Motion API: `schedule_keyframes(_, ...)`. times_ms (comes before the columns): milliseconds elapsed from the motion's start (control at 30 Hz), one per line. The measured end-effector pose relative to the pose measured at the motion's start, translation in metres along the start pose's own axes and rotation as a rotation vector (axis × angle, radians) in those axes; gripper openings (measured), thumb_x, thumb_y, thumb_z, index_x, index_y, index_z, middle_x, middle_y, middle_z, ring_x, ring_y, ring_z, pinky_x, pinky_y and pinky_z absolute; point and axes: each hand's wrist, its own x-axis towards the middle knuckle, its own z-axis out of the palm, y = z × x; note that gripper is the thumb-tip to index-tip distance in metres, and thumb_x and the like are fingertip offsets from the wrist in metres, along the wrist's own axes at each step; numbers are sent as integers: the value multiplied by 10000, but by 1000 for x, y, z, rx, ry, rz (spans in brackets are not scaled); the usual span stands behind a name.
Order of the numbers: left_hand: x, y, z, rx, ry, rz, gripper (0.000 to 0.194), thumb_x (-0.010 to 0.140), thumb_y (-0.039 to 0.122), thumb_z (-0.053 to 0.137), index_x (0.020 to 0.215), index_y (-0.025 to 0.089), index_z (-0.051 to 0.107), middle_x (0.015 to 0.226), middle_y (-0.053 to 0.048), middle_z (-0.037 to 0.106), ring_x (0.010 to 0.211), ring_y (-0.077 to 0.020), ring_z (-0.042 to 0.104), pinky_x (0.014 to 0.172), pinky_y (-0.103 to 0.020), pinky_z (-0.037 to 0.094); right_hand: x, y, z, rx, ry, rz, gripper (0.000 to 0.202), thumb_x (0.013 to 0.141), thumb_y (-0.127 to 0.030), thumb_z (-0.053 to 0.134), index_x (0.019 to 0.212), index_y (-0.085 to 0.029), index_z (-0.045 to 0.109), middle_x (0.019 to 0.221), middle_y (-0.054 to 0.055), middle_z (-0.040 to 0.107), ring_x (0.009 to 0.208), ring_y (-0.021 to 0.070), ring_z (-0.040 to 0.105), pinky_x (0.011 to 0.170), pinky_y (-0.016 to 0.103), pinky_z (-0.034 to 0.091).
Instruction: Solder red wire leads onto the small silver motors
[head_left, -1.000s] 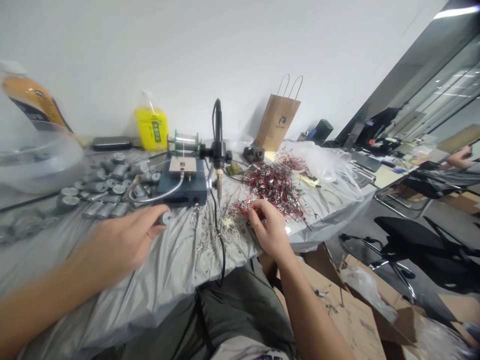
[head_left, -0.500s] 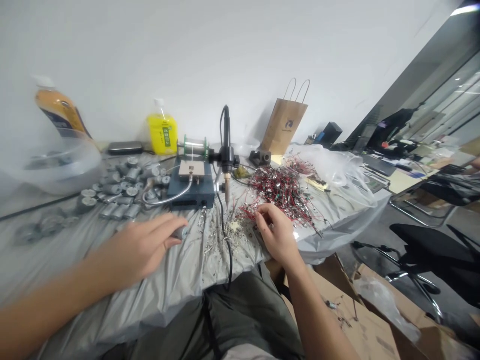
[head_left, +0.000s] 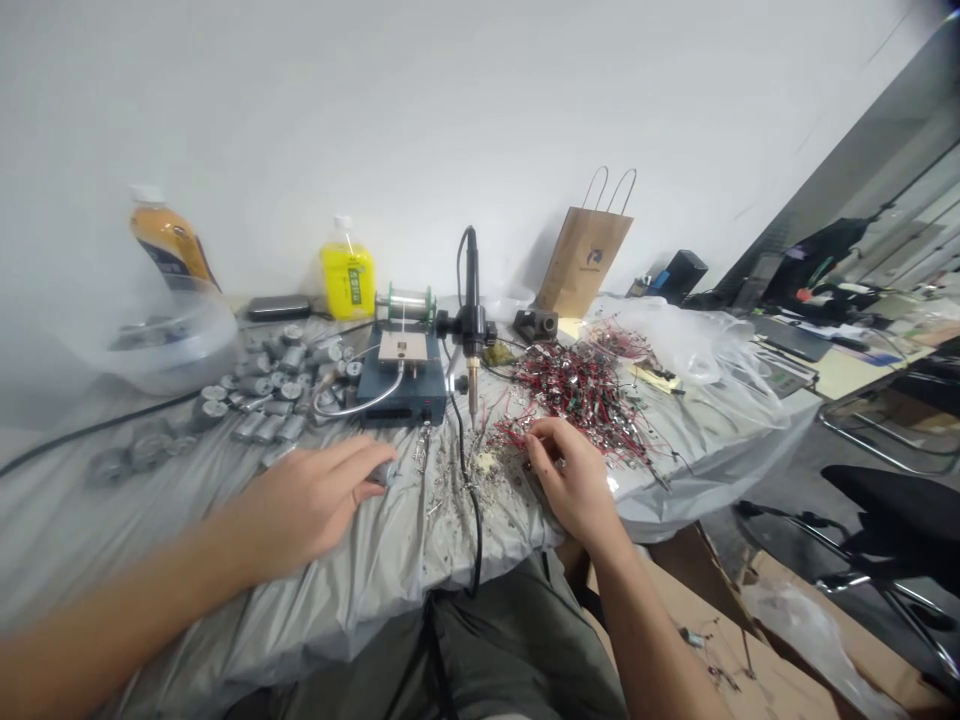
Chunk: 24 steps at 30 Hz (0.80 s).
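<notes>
My left hand (head_left: 322, 495) is closed on a grey cylindrical motor (head_left: 384, 472), whose end shows past the fingertips. My right hand (head_left: 566, 470) rests at the near edge of a heap of red-wired small parts (head_left: 577, 385), its thumb and index finger pinched; what they hold, if anything, is too small to make out. Between the hands, a soldering iron (head_left: 472, 330) stands tip down in a holder beside a blue-grey station (head_left: 401, 385) with a solder spool (head_left: 409, 305) on it. Several grey motors (head_left: 281, 385) lie left of the station.
A clear plastic bowl (head_left: 172, 345), an orange bottle (head_left: 174, 245) and a yellow bottle (head_left: 349, 275) stand back left. A paper bag (head_left: 585, 260) and plastic bag (head_left: 690, 335) are back right. A black cable (head_left: 476, 540) hangs over the front edge. Cardboard boxes (head_left: 720, 620) lie below right.
The whole view has shifted, so the table and both hands appear farther right and slightly lower. Both hands keep nearly the same pose, the left still on the motor.
</notes>
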Motion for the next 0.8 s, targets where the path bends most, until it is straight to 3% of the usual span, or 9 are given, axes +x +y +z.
schedule_keyframes(500, -1, -1, 4, -24, 37, 16, 293, 1125, 195, 475, 1367, 202, 640, 1247, -129, 773, 946, -265, 799, 754, -351, 649, 1, -1, -1, 9, 9, -28, 166, 1089, -309, 564, 950, -237, 618, 913, 38, 689, 773, 186, 619, 719, 320, 466)
schedule_keyframes(700, 3, -1, 4, -78, -1, 14, 267, 1137, 230, 470, 1351, 232, 631, 1243, -110, 778, 1139, -302, 763, 880, -428, 653, 0, -3, -1, 5, -6, -14, 157, 1097, -309, 557, 975, -236, 624, 940, 45, 695, 797, 188, 627, 736, 321, 476)
schedule_keyframes(800, 7, 3, 5, -70, 4, 47, 268, 1137, 209, 440, 1313, 242, 639, 1228, -110, 777, 1137, -303, 750, 883, -443, 646, -1, -3, -1, 3, -12, -8, 147, 1099, -300, 563, 980, -235, 622, 949, 41, 692, 816, 185, 627, 759, 317, 480)
